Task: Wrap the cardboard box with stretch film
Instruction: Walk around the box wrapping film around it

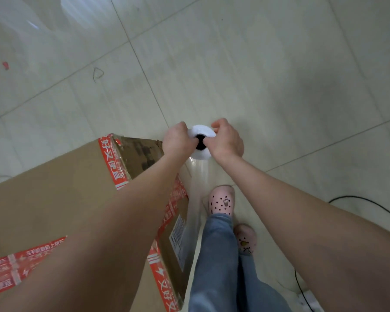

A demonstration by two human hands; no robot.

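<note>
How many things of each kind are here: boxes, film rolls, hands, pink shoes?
cardboard box: 1
stretch film roll: 1
hands, left hand and right hand: 2
pink shoes: 2
Total: 6

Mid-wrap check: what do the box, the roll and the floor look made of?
The box is matte brown cardboard, edges sealed with glossy red printed tape. The roll is thin clear plastic film, white where wound, dark core; shiny streaks where it stretches below. The floor is pale tile, probably ceramic, slight sheen, thin grout lines.
</note>
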